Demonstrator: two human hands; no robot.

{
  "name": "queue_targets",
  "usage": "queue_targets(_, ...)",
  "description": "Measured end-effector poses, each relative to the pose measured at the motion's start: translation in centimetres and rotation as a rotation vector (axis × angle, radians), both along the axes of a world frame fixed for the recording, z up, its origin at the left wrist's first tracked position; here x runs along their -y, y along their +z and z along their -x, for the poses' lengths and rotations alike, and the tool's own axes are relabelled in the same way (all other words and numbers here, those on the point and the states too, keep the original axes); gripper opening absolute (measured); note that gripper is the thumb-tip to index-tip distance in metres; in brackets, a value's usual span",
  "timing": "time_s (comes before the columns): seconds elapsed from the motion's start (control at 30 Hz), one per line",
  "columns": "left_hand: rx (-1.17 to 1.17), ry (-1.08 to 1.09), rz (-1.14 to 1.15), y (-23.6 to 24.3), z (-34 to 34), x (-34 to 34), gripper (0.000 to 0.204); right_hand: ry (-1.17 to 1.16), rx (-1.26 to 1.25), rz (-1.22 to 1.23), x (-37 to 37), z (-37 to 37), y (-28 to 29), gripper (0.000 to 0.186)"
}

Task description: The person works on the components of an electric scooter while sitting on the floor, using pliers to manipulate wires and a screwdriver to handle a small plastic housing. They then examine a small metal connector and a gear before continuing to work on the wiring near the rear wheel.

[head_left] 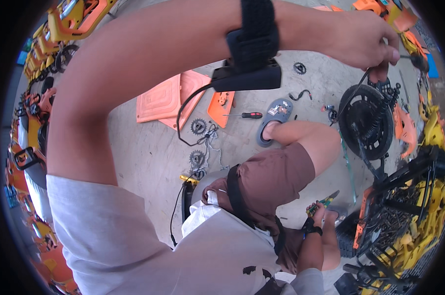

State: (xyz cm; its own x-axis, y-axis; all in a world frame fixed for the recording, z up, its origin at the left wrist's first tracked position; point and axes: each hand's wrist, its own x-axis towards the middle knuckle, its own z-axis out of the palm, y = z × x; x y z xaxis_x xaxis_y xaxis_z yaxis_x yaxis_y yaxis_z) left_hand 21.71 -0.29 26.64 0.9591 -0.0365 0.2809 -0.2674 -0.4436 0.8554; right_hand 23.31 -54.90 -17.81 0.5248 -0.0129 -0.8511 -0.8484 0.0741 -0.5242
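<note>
"Two hands are holding separate items. Which is staying closer to the torso?"

"The right hand (318, 215). It is wrapping firmly around the handles of a green-and-yellow hand tool (328, 199), seemingly pliers. The tool's long axis is slanting forward and right."

"Where is the black wheel (348, 129) lying from there?"

"Forward and right, well apart from the tool. The tool tip is aiming to the right of the hub."

"And the thin dark cable (362, 78)?"

"It is curving along the wheel's left side, up to the left hand (369, 44). That hand, the nearer one, is hovering over the wheel's far edge, fingertips pinching the cable; its gripped length is hiding behind the fingers."
</note>
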Motion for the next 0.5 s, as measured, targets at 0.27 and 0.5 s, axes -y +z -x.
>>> queue_targets(0.27, 0.217, 0.046, 0.007, 7.4, -0.8, -4.1, 0.023, -0.152, 0.105, -0.079, -1.0, -1.6, 2.5, 0.013)
queue_targets(0.5, 0.221, 0.033, -0.475, 9.3, -0.2, -0.9, 0.026, -0.106, 0.020, 0.007, -1.2, -0.5, 1.4, 0.012)
